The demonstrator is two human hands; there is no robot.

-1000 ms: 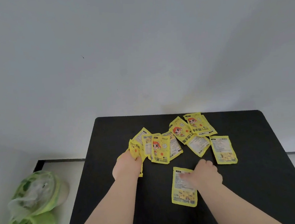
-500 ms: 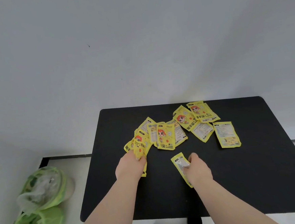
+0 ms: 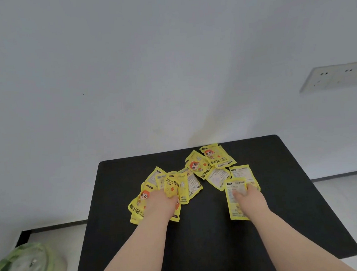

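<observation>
Left hand [image 3: 160, 203] lies knuckles-up on the left heap of packets. It grips a flat yellow plastic sachet [image 3: 171, 189], whose top edge stands out past the knuckles and whose bottom corner shows below the heel of the hand. The fingertips are hidden under the hand, so the grip is probably a full curl round the sachet. Just left of it a cartoon-faced yellow sachet [image 3: 138, 205] lies flat on the black matte rectangular table top [image 3: 203, 244]. More sachets of the same kind overlap in a loose fan [image 3: 189, 183] just beyond the knuckles.

The right hand [image 3: 250, 196] is well apart from the left, toward the right side of the table. Its fingers are curled over a text-side-up yellow sachet [image 3: 234, 206] and hold it against the table top. This sachet lies lengthwise, one short end nearest the person, and the hand covers its right half. Its far end overlaps a second text-side-up sachet [image 3: 241, 170], which lies flat.

Behind these, near the far edge of the table, a pair of face-up sachets [image 3: 214, 157] overlap one another and cover part of a white-backed sachet [image 3: 218, 178].

On the pale floor to the left sits a crumpled green and clear plastic bag [image 3: 23, 269]. A white socket plate [image 3: 335, 76] is fixed to the white wall at the right.
</observation>
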